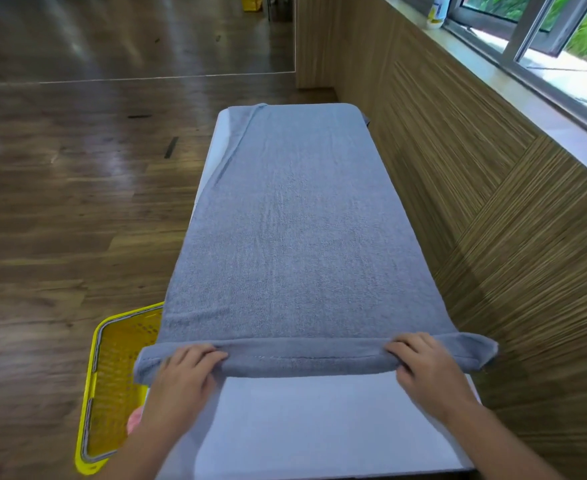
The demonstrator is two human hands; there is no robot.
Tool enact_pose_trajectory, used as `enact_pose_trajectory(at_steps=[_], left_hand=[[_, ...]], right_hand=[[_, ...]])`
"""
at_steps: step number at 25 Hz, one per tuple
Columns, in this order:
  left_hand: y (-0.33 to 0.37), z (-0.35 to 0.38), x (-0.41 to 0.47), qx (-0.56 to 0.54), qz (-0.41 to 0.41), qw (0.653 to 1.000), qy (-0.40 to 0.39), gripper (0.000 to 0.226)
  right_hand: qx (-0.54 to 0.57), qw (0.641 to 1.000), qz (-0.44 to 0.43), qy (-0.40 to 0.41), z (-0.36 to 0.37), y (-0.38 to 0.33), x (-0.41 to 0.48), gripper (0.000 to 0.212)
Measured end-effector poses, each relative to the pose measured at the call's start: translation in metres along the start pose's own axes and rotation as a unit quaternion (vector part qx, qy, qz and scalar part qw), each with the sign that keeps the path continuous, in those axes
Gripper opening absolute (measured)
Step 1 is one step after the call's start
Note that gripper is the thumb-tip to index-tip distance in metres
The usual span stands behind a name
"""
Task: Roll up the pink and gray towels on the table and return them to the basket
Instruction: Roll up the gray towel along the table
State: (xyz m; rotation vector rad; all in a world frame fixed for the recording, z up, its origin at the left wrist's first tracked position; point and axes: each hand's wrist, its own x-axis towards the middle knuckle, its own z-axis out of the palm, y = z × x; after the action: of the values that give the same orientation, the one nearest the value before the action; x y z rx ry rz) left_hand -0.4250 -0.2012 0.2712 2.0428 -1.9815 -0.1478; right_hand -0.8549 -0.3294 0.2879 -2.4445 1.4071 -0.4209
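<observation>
Gray towel [285, 230] lies flat along the table [320, 427], near end turned into a first thin roll under both palms: left hand [184, 372] and right hand [427, 368] curled over the roll, fingers pressing it, not pinching. Risks: uneven push from one hand would cone the roll; roll ends overhang both table edges and may sag loose. Yellow basket [93, 393] on the floor at left; a pink patch shows inside, likely the pink towel, mostly hidden.

Plain gray towel [285, 237] on a pale white table [320, 427]; bright yellow perforated basket [112, 375]; dark brown wood-grain floor [60, 202]; striped tan wall panelling [493, 220].
</observation>
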Motion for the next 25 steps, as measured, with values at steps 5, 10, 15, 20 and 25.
enact_pose_trajectory(at_steps=[5, 10, 15, 20, 25], left_hand=[[-0.012, -0.011, -0.008, -0.03, -0.031, 0.999, -0.008, 0.018], [-0.015, -0.02, -0.014, -0.025, -0.04, 0.999, -0.011, 0.015], [-0.014, -0.027, 0.042, 0.079, -0.063, 0.993, 0.063, 0.027], [0.04, 0.008, 0.02, 0.043, 0.06, 0.996, 0.053, 0.036], [0.004, 0.009, 0.02, 0.044, -0.019, 0.999, 0.004, 0.047]], right_hand=[[-0.01, 0.999, 0.005, -0.04, -0.013, 0.009, -0.009, 0.021], [-0.013, 0.992, 0.043, -0.115, -0.021, 0.018, 0.007, 0.032], [-0.102, 0.991, 0.082, -0.037, -0.015, 0.02, 0.036, 0.016], [-0.062, 0.994, -0.085, 0.01, 0.011, -0.026, 0.001, 0.03], [-0.042, 0.999, 0.006, 0.018, 0.013, -0.003, 0.0, 0.049]])
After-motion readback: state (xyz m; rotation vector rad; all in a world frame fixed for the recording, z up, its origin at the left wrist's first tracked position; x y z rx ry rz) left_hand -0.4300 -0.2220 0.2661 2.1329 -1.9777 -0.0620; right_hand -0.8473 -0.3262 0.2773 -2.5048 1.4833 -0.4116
